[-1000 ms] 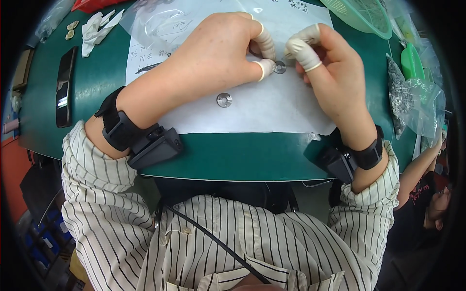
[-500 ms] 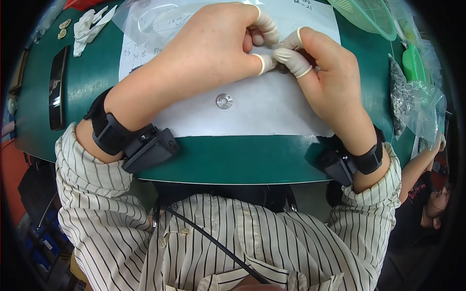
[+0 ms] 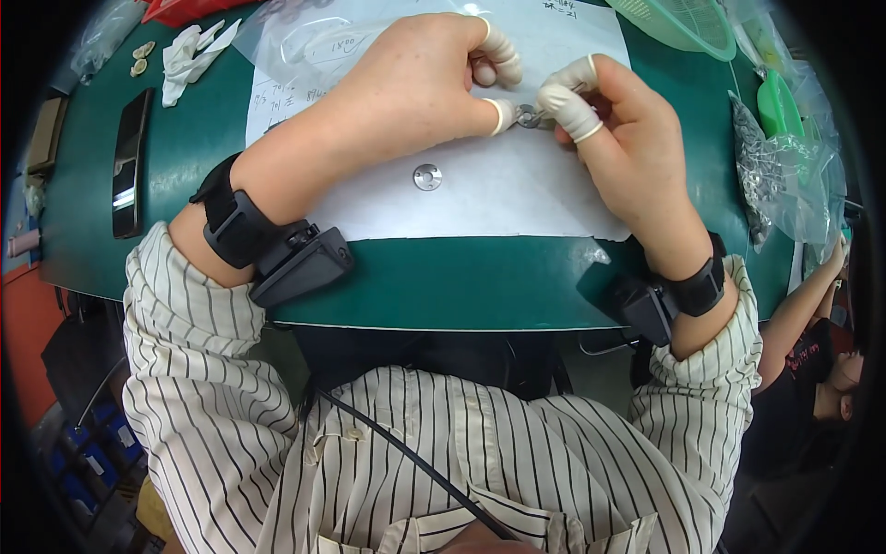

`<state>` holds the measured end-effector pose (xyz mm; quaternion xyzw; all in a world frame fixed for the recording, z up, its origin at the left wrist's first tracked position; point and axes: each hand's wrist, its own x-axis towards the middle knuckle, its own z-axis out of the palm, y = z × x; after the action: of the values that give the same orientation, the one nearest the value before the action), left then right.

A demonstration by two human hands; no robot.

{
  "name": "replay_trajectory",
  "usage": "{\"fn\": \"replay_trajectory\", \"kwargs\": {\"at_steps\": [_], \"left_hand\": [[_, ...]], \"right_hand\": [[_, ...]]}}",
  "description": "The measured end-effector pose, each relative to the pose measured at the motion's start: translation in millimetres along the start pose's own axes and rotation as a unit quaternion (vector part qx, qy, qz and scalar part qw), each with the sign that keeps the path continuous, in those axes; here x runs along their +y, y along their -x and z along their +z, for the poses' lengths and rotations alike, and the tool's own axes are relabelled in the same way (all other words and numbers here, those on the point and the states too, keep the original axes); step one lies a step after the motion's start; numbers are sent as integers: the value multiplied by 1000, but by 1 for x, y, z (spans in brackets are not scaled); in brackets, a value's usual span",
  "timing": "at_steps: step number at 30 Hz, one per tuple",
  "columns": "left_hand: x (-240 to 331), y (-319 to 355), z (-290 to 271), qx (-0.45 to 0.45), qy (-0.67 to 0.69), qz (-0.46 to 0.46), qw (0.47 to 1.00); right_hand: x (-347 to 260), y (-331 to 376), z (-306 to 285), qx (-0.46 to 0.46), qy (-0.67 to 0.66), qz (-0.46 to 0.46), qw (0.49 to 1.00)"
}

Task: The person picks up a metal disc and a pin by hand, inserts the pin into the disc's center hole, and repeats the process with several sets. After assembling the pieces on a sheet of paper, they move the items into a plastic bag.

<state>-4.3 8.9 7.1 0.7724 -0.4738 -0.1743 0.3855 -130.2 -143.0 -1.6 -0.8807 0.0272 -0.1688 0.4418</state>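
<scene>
over white paper (image 3: 526,198), left hand (image 3: 429,74) half-curled, thumb (image 3: 504,115) at a metal disc (image 3: 528,117), right hand (image 3: 635,120) bunched against it, grip unclear

From afar I counted two metal discs (image 3: 436,177) (image 3: 528,121), two black wrist devices (image 3: 303,268) (image 3: 649,309), one phone (image 3: 133,166), one mesh basket (image 3: 685,22), one red tray (image 3: 189,10).

At upper centre, the right hand (image 3: 628,125) partly hid a metal disc (image 3: 527,116); the top edge cropped a green basket (image 3: 681,26).

Paper (image 3: 535,194) stretches open at frame center, right of a disc (image 3: 427,186); phone (image 3: 131,166) blocks left, basket (image 3: 688,26) upper right.
</scene>
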Motion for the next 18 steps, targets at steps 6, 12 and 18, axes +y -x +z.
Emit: {"fn": "replay_trajectory", "kwargs": {"at_steps": [6, 12, 18], "left_hand": [[-1, 1, 1, 1, -9, -17, 1000], [13, -4, -11, -40, 9, -79, 996], [7, 0, -9, -43, -21, -52, 998]], "right_hand": [[2, -1, 4, -16, 11, -1, 1000], [-2, -2, 8, -5, 105, -67, 992], [-4, -2, 12, -1, 173, -164, 971]]}}
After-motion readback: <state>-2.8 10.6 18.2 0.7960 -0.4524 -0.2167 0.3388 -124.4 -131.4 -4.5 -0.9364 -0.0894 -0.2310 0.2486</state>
